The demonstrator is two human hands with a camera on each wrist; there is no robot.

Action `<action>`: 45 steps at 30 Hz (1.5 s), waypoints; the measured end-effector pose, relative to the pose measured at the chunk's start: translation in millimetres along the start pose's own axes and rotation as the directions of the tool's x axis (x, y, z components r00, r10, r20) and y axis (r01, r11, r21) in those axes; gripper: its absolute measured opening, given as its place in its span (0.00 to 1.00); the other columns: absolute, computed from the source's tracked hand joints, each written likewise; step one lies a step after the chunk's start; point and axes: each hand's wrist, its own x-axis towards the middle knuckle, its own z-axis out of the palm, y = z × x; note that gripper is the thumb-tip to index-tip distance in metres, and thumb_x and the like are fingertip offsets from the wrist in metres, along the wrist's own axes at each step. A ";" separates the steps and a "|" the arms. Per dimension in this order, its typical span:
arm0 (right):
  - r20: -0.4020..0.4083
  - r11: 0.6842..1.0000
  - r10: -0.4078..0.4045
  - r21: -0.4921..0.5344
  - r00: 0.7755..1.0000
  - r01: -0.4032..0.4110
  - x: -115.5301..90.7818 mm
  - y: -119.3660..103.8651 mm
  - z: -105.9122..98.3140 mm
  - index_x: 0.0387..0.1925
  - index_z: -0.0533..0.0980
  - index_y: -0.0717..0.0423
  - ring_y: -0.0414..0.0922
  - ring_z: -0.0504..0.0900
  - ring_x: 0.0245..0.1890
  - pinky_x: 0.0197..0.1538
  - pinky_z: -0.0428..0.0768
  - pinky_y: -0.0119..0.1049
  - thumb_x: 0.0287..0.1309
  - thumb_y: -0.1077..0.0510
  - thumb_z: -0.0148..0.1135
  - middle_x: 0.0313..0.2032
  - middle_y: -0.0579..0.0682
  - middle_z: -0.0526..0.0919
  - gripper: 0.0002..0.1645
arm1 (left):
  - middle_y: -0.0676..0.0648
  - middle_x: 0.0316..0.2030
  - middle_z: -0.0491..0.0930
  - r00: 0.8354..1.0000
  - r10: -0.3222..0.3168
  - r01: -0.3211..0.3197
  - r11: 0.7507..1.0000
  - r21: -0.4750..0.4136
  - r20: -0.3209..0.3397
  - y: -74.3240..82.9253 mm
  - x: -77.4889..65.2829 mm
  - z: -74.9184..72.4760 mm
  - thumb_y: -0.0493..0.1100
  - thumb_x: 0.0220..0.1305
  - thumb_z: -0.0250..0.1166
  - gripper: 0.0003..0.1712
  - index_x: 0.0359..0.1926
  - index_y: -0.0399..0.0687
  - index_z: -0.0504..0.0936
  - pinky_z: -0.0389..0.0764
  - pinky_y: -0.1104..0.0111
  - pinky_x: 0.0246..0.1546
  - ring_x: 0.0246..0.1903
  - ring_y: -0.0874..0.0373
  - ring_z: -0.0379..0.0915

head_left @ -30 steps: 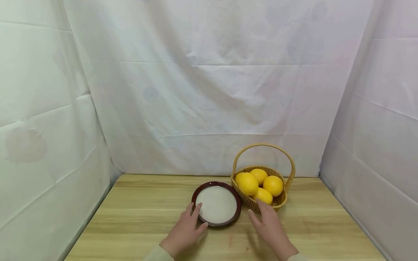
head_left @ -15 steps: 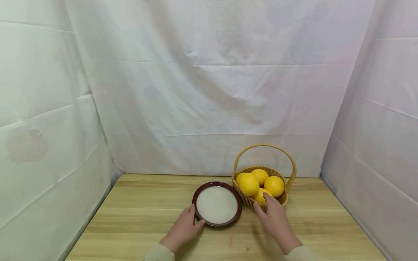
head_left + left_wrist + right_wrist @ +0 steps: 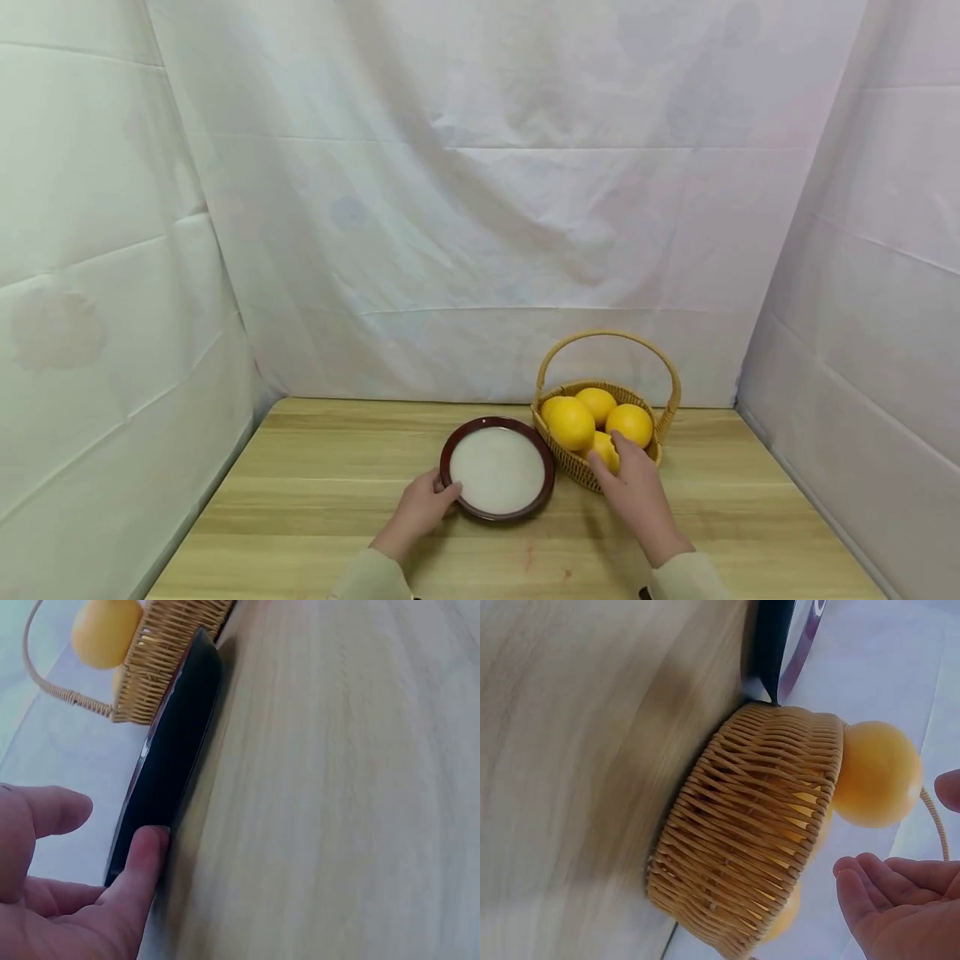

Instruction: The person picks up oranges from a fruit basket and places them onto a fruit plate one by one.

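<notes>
One round plate (image 3: 497,471), brown-rimmed with a pale centre, on the tabletop (image 3: 337,467); left hand (image 3: 422,504) not clasped, fingers touching its near left edge, thumb raised above the rim. One handled wicker basket (image 3: 573,470), just right of the plate, holding yellow fruit (image 3: 570,423); right hand (image 3: 637,492) free, fingers parted at its near side.

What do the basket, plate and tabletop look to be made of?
Basket: wicker or rattan-like cord, fairly matte; woven strands show plainly, though plastic imitation is possible.
Plate: glossy red-brown rim with highlights, pale centre; could be ceramic, lacquer or plastic, can't tell.
Tabletop: wood or printed wood-look laminate, low sheen; long grain streaks, core not visible.
</notes>
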 end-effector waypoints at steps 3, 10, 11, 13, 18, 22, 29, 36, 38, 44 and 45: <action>0.010 1.000 0.013 0.002 1.000 -0.013 1.4 3.8 0.0 0.73 0.58 0.72 0.68 0.69 0.68 0.68 0.69 0.65 0.74 0.44 0.53 0.68 0.73 0.67 0.42 | 0.36 0.43 0.83 0.998 -0.047 0.042 0.994 -0.100 -0.048 -2.8 4.4 4.9 0.43 0.71 0.62 0.33 0.65 0.20 0.66 0.87 0.67 0.37 0.34 0.58 0.83; -0.010 0.999 0.020 0.036 1.000 -0.020 5.5 4.5 0.1 0.72 0.59 0.73 0.67 0.72 0.65 0.66 0.73 0.63 0.74 0.44 0.53 0.67 0.73 0.69 0.42 | 0.39 0.37 0.84 0.979 -0.138 0.099 0.964 -0.247 -0.149 -6.9 10.8 10.6 0.41 0.66 0.67 0.29 0.58 0.21 0.73 0.88 0.70 0.31 0.25 0.62 0.81; -0.011 0.999 0.019 0.041 1.000 -0.018 7.0 3.2 0.1 0.72 0.59 0.73 0.67 0.72 0.65 0.66 0.73 0.64 0.74 0.43 0.53 0.67 0.73 0.69 0.43 | 0.39 0.36 0.84 0.976 -0.143 0.098 0.962 -0.255 -0.164 -6.9 11.4 10.3 0.41 0.65 0.68 0.27 0.56 0.22 0.75 0.87 0.70 0.30 0.24 0.62 0.81; -0.011 0.999 0.019 0.049 1.000 -0.019 10.9 0.8 0.5 0.72 0.59 0.72 0.67 0.72 0.66 0.66 0.72 0.63 0.74 0.41 0.52 0.67 0.72 0.69 0.44 | 0.41 0.33 0.83 0.970 -0.151 0.098 0.960 -0.264 -0.189 -6.7 12.3 9.2 0.40 0.63 0.70 0.23 0.52 0.24 0.78 0.87 0.70 0.29 0.22 0.62 0.81; -0.002 0.997 0.031 0.067 1.000 -0.031 19.7 -4.4 1.6 0.73 0.58 0.72 0.67 0.70 0.67 0.67 0.72 0.63 0.72 0.40 0.54 0.68 0.72 0.68 0.46 | 0.40 0.32 0.83 0.963 -0.178 0.112 0.948 -0.297 -0.204 -7.4 12.9 8.2 0.35 0.58 0.71 0.16 0.43 0.25 0.82 0.87 0.70 0.28 0.21 0.63 0.81; 0.004 0.996 0.034 0.077 0.999 -0.034 25.2 -6.6 1.4 0.72 0.60 0.71 0.67 0.70 0.67 0.67 0.72 0.64 0.71 0.39 0.55 0.67 0.71 0.70 0.45 | 0.39 0.32 0.83 0.958 -0.202 0.131 0.940 -0.315 -0.204 -8.0 14.0 8.2 0.34 0.58 0.72 0.15 0.42 0.26 0.82 0.87 0.71 0.27 0.21 0.62 0.81; 0.033 0.997 0.034 0.074 0.999 -0.036 35.8 -8.0 -1.7 0.73 0.57 0.73 0.66 0.69 0.68 0.69 0.71 0.62 0.71 0.36 0.53 0.67 0.71 0.70 0.50 | 0.42 0.28 0.84 0.960 -0.226 0.164 0.931 -0.327 -0.163 -6.6 15.6 7.8 0.33 0.58 0.70 0.14 0.42 0.26 0.83 0.87 0.70 0.27 0.21 0.62 0.81; 0.074 0.996 0.053 0.067 0.996 -0.058 43.5 -14.5 -1.7 0.74 0.55 0.71 0.65 0.69 0.69 0.69 0.70 0.61 0.69 0.33 0.53 0.68 0.70 0.70 0.53 | 0.44 0.26 0.85 0.966 -0.245 0.196 0.905 -0.378 -0.084 -5.2 16.3 2.2 0.33 0.59 0.68 0.16 0.45 0.23 0.81 0.87 0.70 0.28 0.23 0.61 0.81; 0.086 0.995 0.059 0.077 0.995 -0.066 46.2 -16.6 -1.2 0.75 0.55 0.70 0.64 0.68 0.70 0.70 0.70 0.61 0.68 0.31 0.53 0.69 0.69 0.68 0.54 | 0.44 0.26 0.85 0.967 -0.245 0.197 0.898 -0.393 -0.074 -5.4 16.2 0.5 0.33 0.59 0.68 0.17 0.46 0.22 0.80 0.87 0.69 0.28 0.23 0.61 0.81; 0.112 0.993 0.073 0.081 0.991 -0.083 52.6 -20.7 -0.6 0.75 0.54 0.69 0.65 0.65 0.71 0.71 0.69 0.61 0.67 0.29 0.53 0.71 0.70 0.65 0.56 | 0.43 0.27 0.85 0.966 -0.248 0.202 0.895 -0.399 -0.066 -5.4 16.4 -1.6 0.32 0.58 0.69 0.16 0.45 0.22 0.80 0.88 0.68 0.29 0.24 0.60 0.81; 0.115 0.994 0.074 0.070 0.991 -0.082 53.2 -20.6 -0.5 0.75 0.54 0.69 0.66 0.65 0.71 0.71 0.69 0.62 0.67 0.29 0.53 0.71 0.71 0.65 0.57 | 0.43 0.27 0.85 0.966 -0.249 0.205 0.894 -0.398 -0.062 -5.8 16.6 -1.2 0.32 0.58 0.69 0.16 0.45 0.22 0.80 0.88 0.68 0.30 0.24 0.60 0.81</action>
